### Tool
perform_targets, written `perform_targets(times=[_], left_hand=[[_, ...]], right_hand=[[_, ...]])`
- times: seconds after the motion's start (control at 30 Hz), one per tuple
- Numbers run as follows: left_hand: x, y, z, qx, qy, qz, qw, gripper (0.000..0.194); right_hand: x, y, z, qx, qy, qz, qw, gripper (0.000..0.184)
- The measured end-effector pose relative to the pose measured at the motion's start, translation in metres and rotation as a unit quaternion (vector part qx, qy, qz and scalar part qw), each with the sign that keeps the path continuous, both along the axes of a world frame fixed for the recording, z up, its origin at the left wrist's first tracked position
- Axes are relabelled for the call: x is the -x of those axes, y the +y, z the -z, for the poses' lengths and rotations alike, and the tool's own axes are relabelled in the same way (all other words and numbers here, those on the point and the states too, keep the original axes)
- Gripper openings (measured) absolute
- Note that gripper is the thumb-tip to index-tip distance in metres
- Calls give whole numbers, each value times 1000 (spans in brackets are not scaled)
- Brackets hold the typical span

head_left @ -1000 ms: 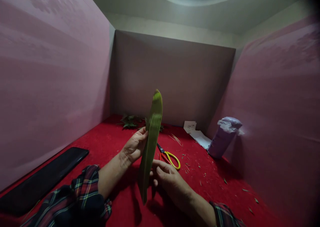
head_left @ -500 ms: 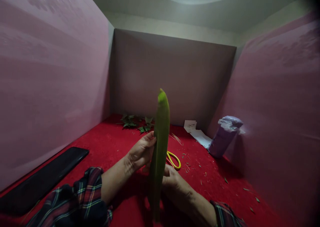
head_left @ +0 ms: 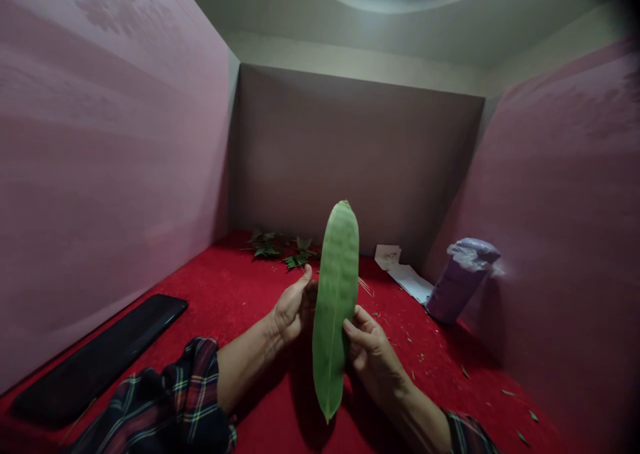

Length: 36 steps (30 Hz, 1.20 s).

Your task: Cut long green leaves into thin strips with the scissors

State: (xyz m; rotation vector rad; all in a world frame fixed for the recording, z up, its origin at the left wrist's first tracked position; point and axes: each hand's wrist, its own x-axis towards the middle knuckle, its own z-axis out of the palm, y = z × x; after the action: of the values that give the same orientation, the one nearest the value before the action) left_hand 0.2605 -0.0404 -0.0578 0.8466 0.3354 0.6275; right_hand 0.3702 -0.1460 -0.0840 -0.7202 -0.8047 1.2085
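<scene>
A long green leaf (head_left: 337, 294) stands upright in front of me, its broad face and pale midrib turned toward me. My right hand (head_left: 375, 354) pinches its right edge between thumb and fingers, a little below the middle. At the left edge is my left hand (head_left: 294, 307), open, thumb raised and apart; its fingertips go behind the leaf, so I cannot tell whether they touch it. Past the leaf, several thin wooden sticks (head_left: 365, 286) lie on the red cloth (head_left: 240, 307).
Cut leafy sprigs (head_left: 265, 244) lie at the back left. White papers (head_left: 410, 282) and a purple roll in clear plastic (head_left: 463, 277) are at the back right. A long black object (head_left: 100, 357) lies at left. Leaf scraps (head_left: 465, 372) dot the right side. Pink panels (head_left: 125, 147) flank the cloth.
The leaf has turned from nearly edge-on to broadside and shifted slightly right. My left thumb has come off it, and my right hand has moved up its right edge. Yellow-handled scissors are now hidden.
</scene>
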Motion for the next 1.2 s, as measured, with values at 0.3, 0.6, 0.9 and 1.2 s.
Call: perform_targets(times=[0.3,0.6,0.9,1.2], left_hand=[[-3,-7,6,-80,54,-49,994,29],[-8,-6,19,-96,45,-41,993,31],[-7,-11,17,-99,62,-3,993,38],[-9,-9,19,-111,91,-38,989,32]], right_hand=[[-7,5,11,15,-61,152,986,21],[-7,7,14,35,-72,178,981,24],[-6,7,12,31,-33,146,988,34],[-5,9,16,44,-89,134,986,30]])
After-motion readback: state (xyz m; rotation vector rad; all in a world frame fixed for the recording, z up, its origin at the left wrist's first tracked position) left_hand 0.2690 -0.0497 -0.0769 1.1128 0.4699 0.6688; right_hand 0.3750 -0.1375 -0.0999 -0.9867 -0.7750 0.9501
